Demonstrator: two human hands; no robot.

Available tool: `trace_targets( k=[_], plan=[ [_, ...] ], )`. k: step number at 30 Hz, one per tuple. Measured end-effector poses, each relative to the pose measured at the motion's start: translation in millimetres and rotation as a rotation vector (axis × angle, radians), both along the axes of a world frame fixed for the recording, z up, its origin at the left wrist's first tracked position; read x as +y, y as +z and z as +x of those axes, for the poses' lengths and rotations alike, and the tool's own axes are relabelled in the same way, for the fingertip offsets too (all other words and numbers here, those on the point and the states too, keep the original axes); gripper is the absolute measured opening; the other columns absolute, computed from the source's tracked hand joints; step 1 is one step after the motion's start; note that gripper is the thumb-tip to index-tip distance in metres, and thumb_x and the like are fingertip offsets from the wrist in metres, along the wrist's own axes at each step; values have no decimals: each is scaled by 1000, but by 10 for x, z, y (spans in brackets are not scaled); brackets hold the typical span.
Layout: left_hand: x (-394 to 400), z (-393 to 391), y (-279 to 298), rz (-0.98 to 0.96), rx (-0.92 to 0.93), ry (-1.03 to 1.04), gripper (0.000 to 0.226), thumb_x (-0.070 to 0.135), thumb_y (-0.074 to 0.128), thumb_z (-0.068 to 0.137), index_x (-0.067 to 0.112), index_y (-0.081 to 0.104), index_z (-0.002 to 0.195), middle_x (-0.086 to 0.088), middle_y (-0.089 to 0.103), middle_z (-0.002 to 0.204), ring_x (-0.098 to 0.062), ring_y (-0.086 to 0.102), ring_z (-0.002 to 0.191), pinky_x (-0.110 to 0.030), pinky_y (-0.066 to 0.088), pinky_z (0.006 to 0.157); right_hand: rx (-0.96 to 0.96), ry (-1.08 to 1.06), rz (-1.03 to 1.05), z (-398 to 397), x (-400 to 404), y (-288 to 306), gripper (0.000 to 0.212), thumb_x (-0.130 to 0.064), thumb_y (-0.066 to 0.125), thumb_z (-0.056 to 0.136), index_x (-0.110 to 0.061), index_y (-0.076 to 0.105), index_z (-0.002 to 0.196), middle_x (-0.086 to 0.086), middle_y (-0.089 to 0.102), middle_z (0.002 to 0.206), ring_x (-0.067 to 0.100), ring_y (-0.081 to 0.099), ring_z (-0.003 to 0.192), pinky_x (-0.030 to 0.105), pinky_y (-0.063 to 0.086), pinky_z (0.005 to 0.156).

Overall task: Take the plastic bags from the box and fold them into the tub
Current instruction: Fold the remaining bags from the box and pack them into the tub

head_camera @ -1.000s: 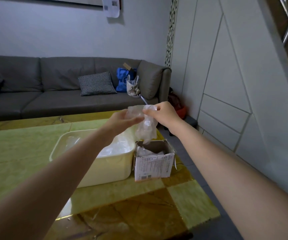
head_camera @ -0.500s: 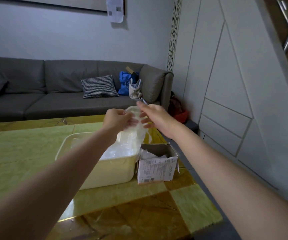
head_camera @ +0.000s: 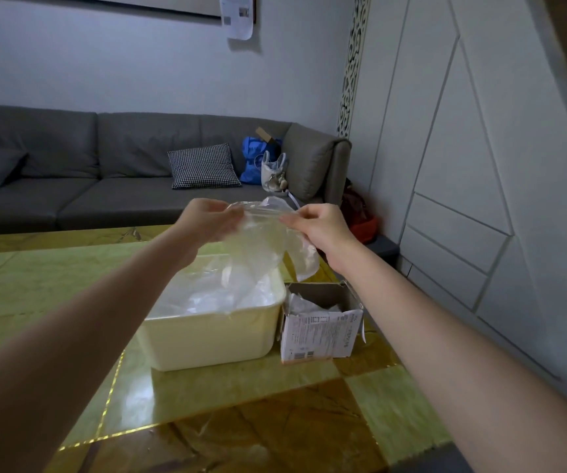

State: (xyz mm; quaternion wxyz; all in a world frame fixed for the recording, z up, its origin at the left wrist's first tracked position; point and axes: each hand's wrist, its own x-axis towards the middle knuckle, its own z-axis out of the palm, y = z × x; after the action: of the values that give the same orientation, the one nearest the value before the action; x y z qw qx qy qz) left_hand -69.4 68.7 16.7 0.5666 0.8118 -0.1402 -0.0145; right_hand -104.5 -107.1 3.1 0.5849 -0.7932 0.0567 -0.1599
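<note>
A clear plastic bag (head_camera: 265, 238) hangs stretched between my hands above the cream tub (head_camera: 214, 336). My left hand (head_camera: 207, 221) pinches its top left edge and my right hand (head_camera: 316, 227) pinches its top right edge. The bag's lower part droops toward the tub, which holds more clear plastic. To the right of the tub stands a small open cardboard box (head_camera: 319, 331) with crumpled bags inside.
The tub and box sit on a glossy green and brown table (head_camera: 241, 404) whose right edge lies just past the box. A grey sofa (head_camera: 104, 186) with a checked cushion and bags stands behind. White wall panels (head_camera: 480, 199) are on the right.
My hands have moved apart and spread the bag's top edge out wide. The bag now hangs over the tub rather than over the box.
</note>
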Motion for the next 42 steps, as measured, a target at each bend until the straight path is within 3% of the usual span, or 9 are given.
trace_targets(
  k=[6, 10, 16, 19, 23, 29, 35, 39, 42],
  plan=[
    [-8, 97, 51, -53, -79, 43, 12, 21, 63, 86, 9, 66, 83, 0, 63, 73, -7, 57, 65, -14, 50, 61, 147, -9, -491, -14, -74, -35, 31, -22, 71, 84, -3, 68, 108, 10, 67, 103, 22, 62, 100, 33, 50, 88],
    [-100, 66, 140, 350, -175, -87, 14, 27, 62, 87, 22, 62, 74, 7, 54, 68, -8, 50, 64, -11, 38, 59, 148, 152, -614, -71, 33, 191, 88, -28, 79, 74, -18, 29, 146, 9, 30, 148, 24, 32, 136, 39, 32, 110],
    [-154, -64, 126, 58, -32, -228, 35, 40, 63, 82, 16, 64, 106, -2, 64, 102, -14, 56, 92, -25, 43, 75, -83, 87, -852, 39, 242, 334, 19, -10, 62, 87, -2, 63, 104, 9, 64, 96, 21, 61, 88, 23, 43, 64],
    [-42, -75, -3, 63, 79, -335, 56, 42, 71, 69, 16, 55, 115, -1, 59, 112, -15, 54, 104, -29, 41, 85, -167, 53, -651, 58, 245, 283, 18, -16, 62, 90, 1, 65, 96, 10, 65, 90, 18, 58, 81, 25, 40, 68],
    [-40, -79, -180, 125, 29, -336, 6, 19, 66, 79, 13, 65, 82, 0, 67, 90, -13, 59, 86, -22, 42, 72, -192, -22, -515, 37, 220, 299, 18, -20, 62, 90, -3, 66, 85, 6, 61, 79, 12, 53, 78, 23, 38, 62],
    [228, 28, -209, 125, 93, -226, 20, 27, 62, 83, 10, 63, 73, -5, 60, 77, -15, 54, 77, -26, 39, 77, -112, -180, -322, 89, -14, 127, 18, -21, 66, 87, -4, 69, 83, 2, 62, 80, 13, 56, 81, 24, 42, 73],
    [694, 259, -202, -4, 173, 233, 27, 34, 60, 87, 11, 60, 72, -3, 53, 63, -13, 43, 56, -21, 34, 58, -74, -301, -113, 262, 125, -149, 16, -15, 56, 92, -8, 55, 77, 5, 55, 76, 18, 50, 76, 25, 37, 61],
    [861, 395, -146, 152, -179, 610, 35, 27, 49, 95, -4, 62, 103, -13, 59, 82, -24, 50, 71, -31, 38, 66, -37, -295, -171, 418, 361, -399, 29, -13, 44, 97, -12, 39, 68, 3, 48, 74, 20, 46, 78, 28, 34, 67],
    [732, 401, -114, 340, -537, 480, 32, 26, 51, 93, 3, 57, 114, -17, 58, 113, -32, 53, 105, -38, 40, 87, -1, -266, -272, 506, 561, -567, 19, -13, 37, 100, -8, 43, 82, 3, 47, 79, 21, 46, 80, 29, 33, 66]
  ],
)
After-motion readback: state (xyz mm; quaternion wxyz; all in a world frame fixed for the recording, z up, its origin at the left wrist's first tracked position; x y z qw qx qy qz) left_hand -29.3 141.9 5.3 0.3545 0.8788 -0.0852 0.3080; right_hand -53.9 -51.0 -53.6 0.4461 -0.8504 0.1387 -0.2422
